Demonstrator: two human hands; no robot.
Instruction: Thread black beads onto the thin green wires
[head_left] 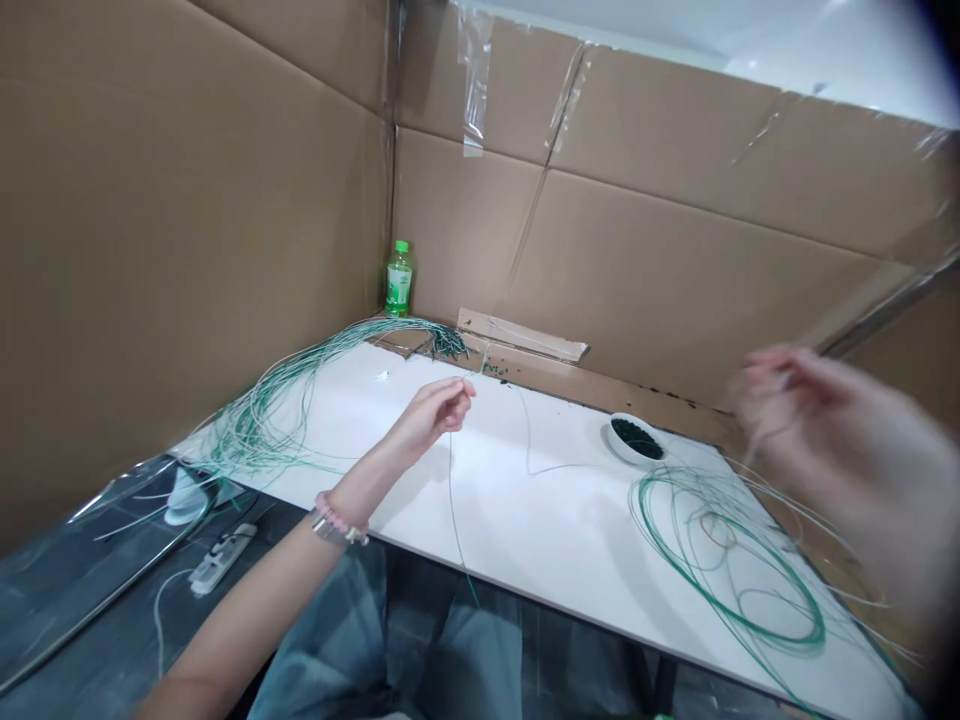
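Note:
My left hand (442, 405) is held above the middle of the white table, its thumb and fingers pinched on a thin string (453, 500). The string hangs below the hand past the table's front edge and ends in a green tip. Raised at the right, my right hand (814, 420) is smeared by motion; its fingers look curled, but what they hold, if anything, is unclear. Below and left of it lies a loose coil of green string (814, 630). A white bowl (619, 450) of small dark green pieces, perhaps beads, stands near the table's back edge.
A long bundle of green and white strings (262, 400) spreads along the left, with dark bits clustered at its far end. A green bottle (399, 282) stands in the back corner. Cardboard walls (675, 270) enclose the table (525, 540). A power strip (223, 560) lies lower left.

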